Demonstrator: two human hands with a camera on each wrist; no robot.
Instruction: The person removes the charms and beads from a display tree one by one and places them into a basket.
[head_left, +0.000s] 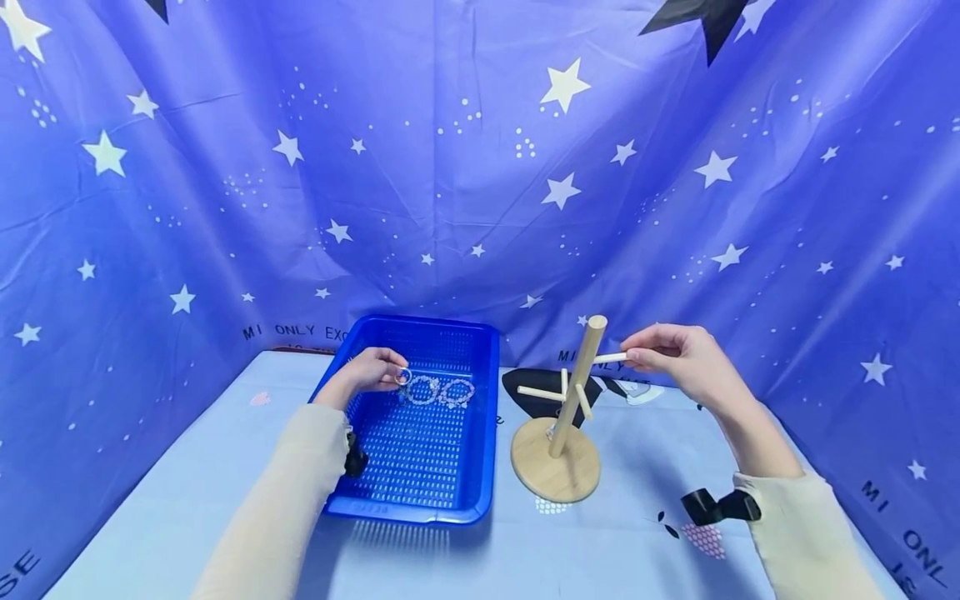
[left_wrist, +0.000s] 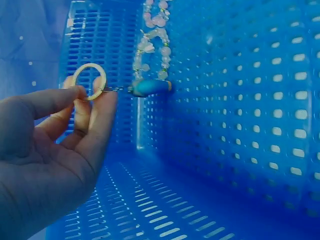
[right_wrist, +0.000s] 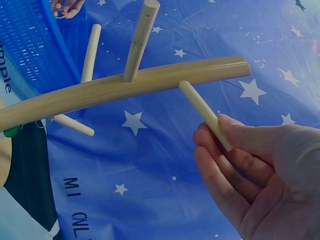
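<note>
My left hand (head_left: 371,371) is inside the blue basket, pinching the ring of a keychain (left_wrist: 90,81) between thumb and fingers. A teal pendant (left_wrist: 150,88) hangs from that ring on a short chain. Close by in the basket lie beaded bracelets (head_left: 455,392) with pale, pinkish beads. My right hand (head_left: 678,354) pinches an upper peg (right_wrist: 202,107) of a wooden stand (head_left: 573,400). This stand has a thick post, several thin pegs and a round base (head_left: 536,467). Near a lower peg shows a thin metal loop with a small green piece (right_wrist: 11,131), mostly hidden by the post.
The blue basket (head_left: 487,467) stands left of the wooden stand on a light printed tablecloth (head_left: 630,542). Behind them hangs a blue star-patterned curtain (head_left: 465,167). Black camera mounts sit on both wrists, the right one (head_left: 720,506) near the table.
</note>
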